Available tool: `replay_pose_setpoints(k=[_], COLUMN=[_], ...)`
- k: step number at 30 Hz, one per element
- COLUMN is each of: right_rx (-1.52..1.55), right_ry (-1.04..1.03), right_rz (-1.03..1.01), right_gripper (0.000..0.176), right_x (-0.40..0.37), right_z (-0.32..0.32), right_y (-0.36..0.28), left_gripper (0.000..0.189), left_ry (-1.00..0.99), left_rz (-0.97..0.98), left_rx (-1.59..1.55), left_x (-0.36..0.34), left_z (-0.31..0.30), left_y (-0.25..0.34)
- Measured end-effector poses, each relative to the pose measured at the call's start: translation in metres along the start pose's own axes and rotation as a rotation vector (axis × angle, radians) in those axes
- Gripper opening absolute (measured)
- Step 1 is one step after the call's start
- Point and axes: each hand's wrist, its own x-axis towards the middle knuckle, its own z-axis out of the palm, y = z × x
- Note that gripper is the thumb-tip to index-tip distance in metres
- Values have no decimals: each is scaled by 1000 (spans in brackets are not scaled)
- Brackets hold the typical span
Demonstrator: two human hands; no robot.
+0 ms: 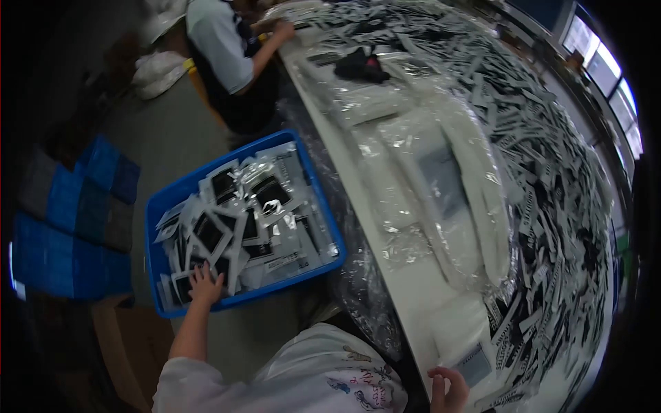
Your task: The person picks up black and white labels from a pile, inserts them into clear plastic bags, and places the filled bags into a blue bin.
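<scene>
My left hand [205,283] reaches over the near rim of a blue bin [281,273], fingers spread on the flat packets inside. Those packets [208,233] are clear or white sleeves with dark rectangles, piled loosely at several angles. Near the table's front edge, at the bottom of the view, my right hand [447,389] has its fingers curled apart with nothing visible between them. Just above it lies a clear bag with a grey printed packet [475,365]. Large clear plastic bags [441,172] cover the middle of the white table [385,289].
A huge heap of printed packets [551,179] covers the table's right side. A co-worker [231,62] is at the table's far left, beyond the bin. A black item [361,67] lies on the bags. Stacked blue crates [76,213] and a cardboard box [138,337] stand left.
</scene>
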Motion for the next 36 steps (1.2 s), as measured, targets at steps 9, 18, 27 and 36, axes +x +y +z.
replay_pose_setpoints(k=[9, 18, 27, 36], right_rx=[-410, -435, -258, -237], right_ry=[870, 1043, 1040, 1711], right_rz=[421, 600, 724, 75], right_gripper=[12, 28, 20, 11], right_x=[-115, -96, -103, -221], right_z=[-102, -137, -155, -178], right_y=[15, 126, 85, 16], left_gripper=[50, 40, 45, 39], left_ry=[885, -102, -200, -357], left_rz=[1246, 2587, 2631, 2584], left_rx=[-75, -326, 197, 121], left_x=[-65, -333, -367, -367], left_z=[-28, 14, 64, 49], left_y=[151, 280, 287, 291])
